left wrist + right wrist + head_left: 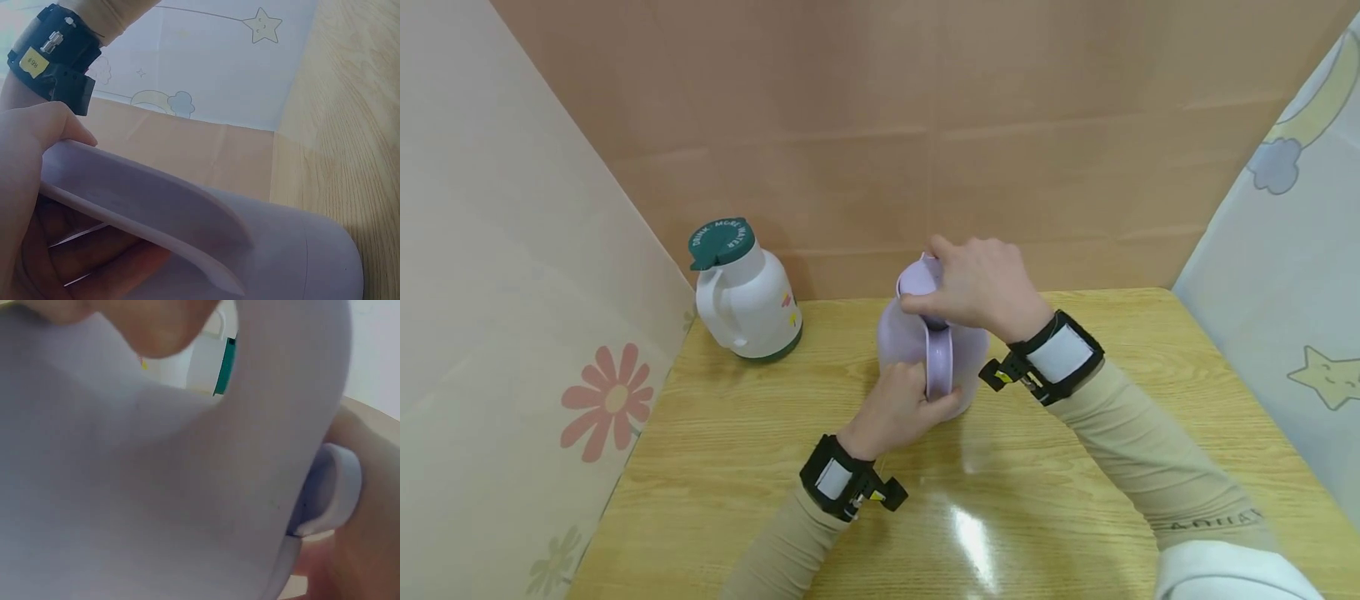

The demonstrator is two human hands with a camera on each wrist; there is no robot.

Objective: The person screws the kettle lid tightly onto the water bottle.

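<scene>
A light wooden table (1075, 500) carries two jugs. The lilac jug (901, 343) stands mid-table. The white jug with a green lid (748, 304) sits at the back left corner.

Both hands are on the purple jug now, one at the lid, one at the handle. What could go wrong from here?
The jug might tip toward the handle if the right hand twists the lid hard; only the left hand steadies it. The white flask stands close on the left and could get knocked.

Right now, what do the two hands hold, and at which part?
Both hold the lilac jug. The left hand grips its handle low down; the right hand grips the lid on top.
</scene>
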